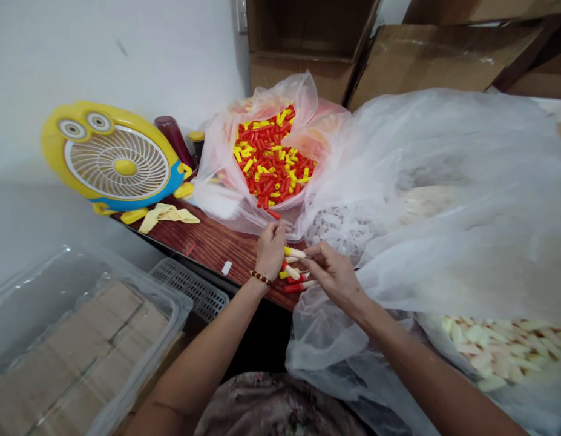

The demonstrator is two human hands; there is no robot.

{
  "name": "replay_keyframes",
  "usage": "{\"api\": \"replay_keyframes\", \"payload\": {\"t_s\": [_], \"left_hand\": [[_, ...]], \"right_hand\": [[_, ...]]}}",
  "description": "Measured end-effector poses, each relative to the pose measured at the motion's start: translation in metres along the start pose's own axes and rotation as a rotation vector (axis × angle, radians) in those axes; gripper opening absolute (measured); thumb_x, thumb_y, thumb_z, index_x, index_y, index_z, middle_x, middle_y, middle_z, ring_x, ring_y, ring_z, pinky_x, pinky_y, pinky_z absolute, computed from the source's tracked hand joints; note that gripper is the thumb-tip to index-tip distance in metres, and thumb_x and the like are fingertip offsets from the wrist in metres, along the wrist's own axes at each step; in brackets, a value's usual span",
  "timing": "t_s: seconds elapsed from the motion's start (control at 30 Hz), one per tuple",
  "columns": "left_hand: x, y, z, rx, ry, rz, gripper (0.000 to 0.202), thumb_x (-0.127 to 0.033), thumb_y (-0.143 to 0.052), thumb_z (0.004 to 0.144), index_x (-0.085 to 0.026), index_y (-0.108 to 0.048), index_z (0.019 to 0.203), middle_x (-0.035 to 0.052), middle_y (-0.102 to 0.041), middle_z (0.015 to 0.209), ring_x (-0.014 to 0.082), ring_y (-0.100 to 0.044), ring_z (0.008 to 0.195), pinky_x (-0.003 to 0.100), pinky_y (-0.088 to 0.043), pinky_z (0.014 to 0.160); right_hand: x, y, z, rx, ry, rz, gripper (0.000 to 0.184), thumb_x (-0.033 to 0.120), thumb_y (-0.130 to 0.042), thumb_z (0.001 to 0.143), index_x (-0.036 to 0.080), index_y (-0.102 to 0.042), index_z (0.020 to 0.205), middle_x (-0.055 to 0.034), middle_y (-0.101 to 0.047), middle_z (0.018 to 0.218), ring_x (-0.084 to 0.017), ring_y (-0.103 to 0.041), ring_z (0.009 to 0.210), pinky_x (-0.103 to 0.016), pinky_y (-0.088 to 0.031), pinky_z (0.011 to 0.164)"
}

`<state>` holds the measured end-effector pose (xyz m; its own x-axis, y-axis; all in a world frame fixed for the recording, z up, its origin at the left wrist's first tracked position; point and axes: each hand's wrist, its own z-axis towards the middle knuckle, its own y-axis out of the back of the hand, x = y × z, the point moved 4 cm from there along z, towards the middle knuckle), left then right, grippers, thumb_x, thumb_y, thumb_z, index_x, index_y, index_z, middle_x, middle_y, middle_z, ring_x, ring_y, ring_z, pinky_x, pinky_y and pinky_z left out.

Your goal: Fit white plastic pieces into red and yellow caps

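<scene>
Two bare hands meet over a few small pieces, just in front of a clear plastic bag (219,154) filled with short red and yellow tubes (266,160).

The left hand (270,247), near the front edge of the bag, has its fingers curled inward; its grip is turned away, so I cannot tell how tightly it is closed. From its side comes a slim cream piece with a yellow end (295,252), in front of the bag. The right hand (337,277) is half curled, thumb and forefinger close together at the cream tip; whether they pinch it, I cannot tell. Below, in front of the bag, are similar pieces with red ends (295,287). Left of the bag stands a yellow-and-blue plastic fan (124,168).
</scene>
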<state>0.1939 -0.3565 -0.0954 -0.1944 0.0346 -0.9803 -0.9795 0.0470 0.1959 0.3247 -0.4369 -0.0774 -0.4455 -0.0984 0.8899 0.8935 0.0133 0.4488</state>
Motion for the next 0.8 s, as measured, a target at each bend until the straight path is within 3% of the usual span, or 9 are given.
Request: {"api": "replay_keyframes", "payload": {"t_s": [0.13, 0.33, 0.47, 0.57, 0.63, 0.7, 0.8], "left_hand": [[-0.007, 0.003, -0.007, 0.117, 0.065, -0.198, 0.042, -0.053, -0.043, 0.090, -0.015, -0.058, 0.079, -0.0027, -0.050, 0.060, 0.0082, -0.045, 0.051, 0.019, -0.036, 0.049], [-0.005, 0.006, -0.014, 0.285, 0.103, -0.036, 0.061, -0.070, -0.043, 0.082, -0.017, -0.040, 0.051, -0.0043, -0.035, 0.043, 0.0068, -0.032, 0.042, 0.021, -0.023, 0.042], [-0.007, 0.006, -0.020, 0.174, -0.022, 0.115, 0.058, -0.061, -0.041, 0.087, -0.018, -0.034, 0.049, -0.0042, -0.028, 0.046, 0.0076, -0.028, 0.046, 0.023, -0.020, 0.045], [-0.016, 0.006, -0.030, 0.079, -0.172, 0.240, 0.052, -0.047, -0.038, 0.092, -0.018, -0.035, 0.049, -0.0035, -0.030, 0.047, 0.0084, -0.029, 0.047, 0.025, -0.022, 0.049], [-0.022, 0.006, -0.035, 0.058, -0.273, 0.299, 0.048, -0.041, -0.038, 0.093, -0.018, -0.037, 0.051, -0.0031, -0.035, 0.048, 0.0084, -0.029, 0.047, 0.026, -0.022, 0.051], [-0.026, 0.007, -0.037, 0.065, -0.319, 0.323, 0.047, -0.039, -0.038, 0.093, -0.018, -0.037, 0.051, -0.0030, -0.036, 0.048, 0.0083, -0.028, 0.047, 0.027, -0.022, 0.052], [-0.025, 0.009, -0.033, 0.083, -0.275, 0.299, 0.049, -0.041, -0.038, 0.092, -0.018, -0.035, 0.049, -0.0032, -0.034, 0.047, 0.0084, -0.028, 0.046, 0.027, -0.020, 0.051]], "right_hand": [[-0.003, 0.009, 0.002, 0.005, -0.064, 0.156, 0.022, 0.043, -0.055, 0.086, 0.022, -0.052, 0.094, -0.0034, -0.069, 0.078, -0.018, -0.065, 0.067, -0.029, -0.052, 0.056], [-0.002, 0.017, 0.003, 0.023, 0.033, 0.000, 0.022, 0.040, -0.054, 0.088, 0.021, -0.057, 0.098, -0.0035, -0.069, 0.082, -0.017, -0.065, 0.071, -0.028, -0.051, 0.062], [0.004, 0.017, 0.000, -0.033, 0.114, -0.120, 0.024, 0.039, -0.055, 0.088, 0.022, -0.062, 0.102, -0.0061, -0.068, 0.090, -0.019, -0.064, 0.081, -0.029, -0.051, 0.066], [0.005, 0.017, 0.001, 0.001, 0.002, 0.024, 0.025, 0.044, -0.054, 0.088, 0.021, -0.062, 0.091, -0.0009, -0.062, 0.067, -0.014, -0.058, 0.058, -0.024, -0.046, 0.052], [0.005, 0.015, 0.003, 0.084, -0.119, 0.152, 0.032, 0.049, -0.052, 0.087, 0.020, -0.056, 0.074, 0.0039, -0.050, 0.051, -0.010, -0.043, 0.040, -0.021, -0.034, 0.039], [0.006, 0.016, 0.004, 0.158, -0.183, 0.214, 0.041, 0.053, -0.050, 0.087, 0.020, -0.048, 0.064, 0.0049, -0.044, 0.046, -0.008, -0.036, 0.034, -0.021, -0.029, 0.034], [0.010, 0.023, 0.004, 0.140, -0.110, 0.120, 0.034, 0.051, -0.051, 0.088, 0.019, -0.058, 0.081, 0.0002, -0.059, 0.060, -0.012, -0.053, 0.047, -0.023, -0.044, 0.045]]}}
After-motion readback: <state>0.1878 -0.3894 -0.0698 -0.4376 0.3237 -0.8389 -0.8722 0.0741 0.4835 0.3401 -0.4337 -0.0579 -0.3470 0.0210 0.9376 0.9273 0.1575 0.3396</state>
